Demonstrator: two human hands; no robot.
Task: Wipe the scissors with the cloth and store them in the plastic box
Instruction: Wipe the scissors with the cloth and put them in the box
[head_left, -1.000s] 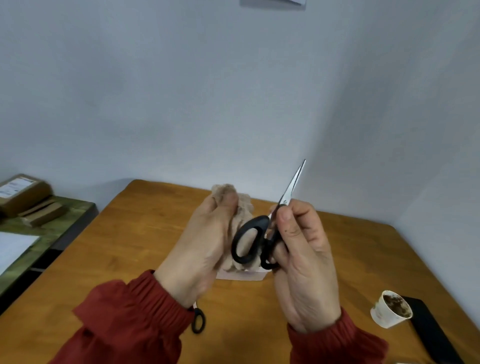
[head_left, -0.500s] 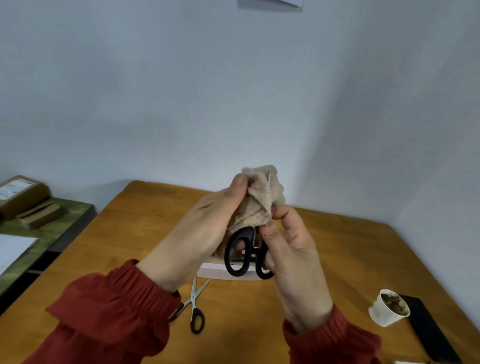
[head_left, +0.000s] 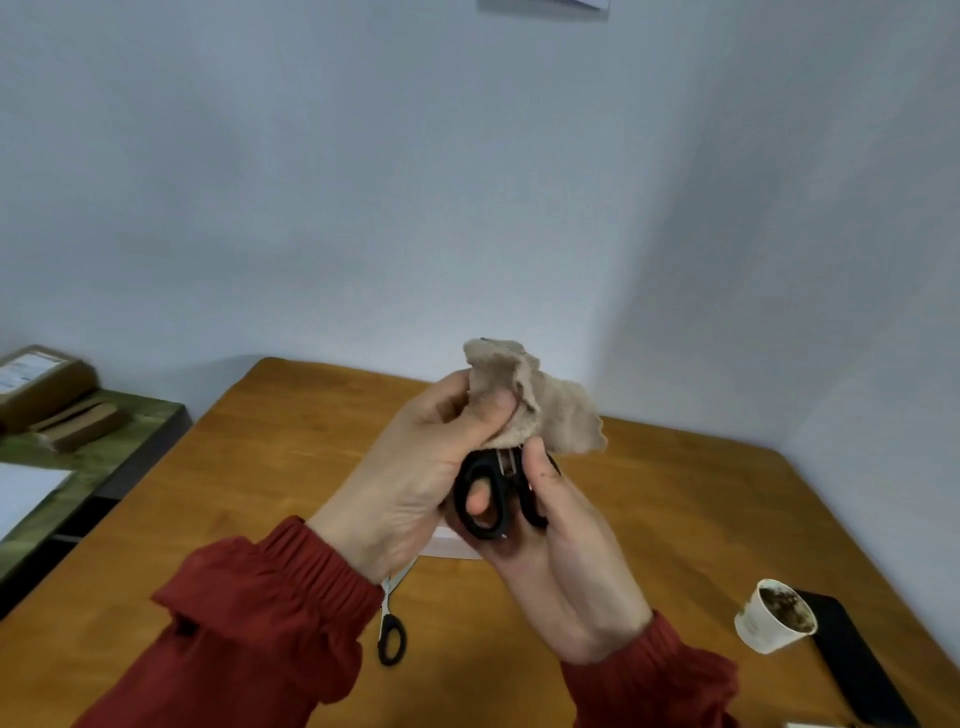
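Broadly, the scene is carried by a wooden table set into a pale corner, with a second pair of scissors lying on it under the left sleeve and a soiled paper cup near the right edge. Behind the hands a white strip of what may be the plastic box is glimpsed on the table; its opening is hidden, so its state cannot be told.

Above the table, both hands are raised together at centre. The left hand is closed, the beige cloth pinched between thumb and fingers. The right hand is closed around the black handles of the scissors.

The long axis of the scissors is held nearly upright, handles low and toward the body, blades pointing up and away and buried entirely in the cloth. The cloth is thus seated directly on the blade end, above the handles.

The wiping stroke is judged to be the step in hand, and it would run along that upright axis. For storing, the box is judged to lie below and just beyond the hands, about equally near to either.
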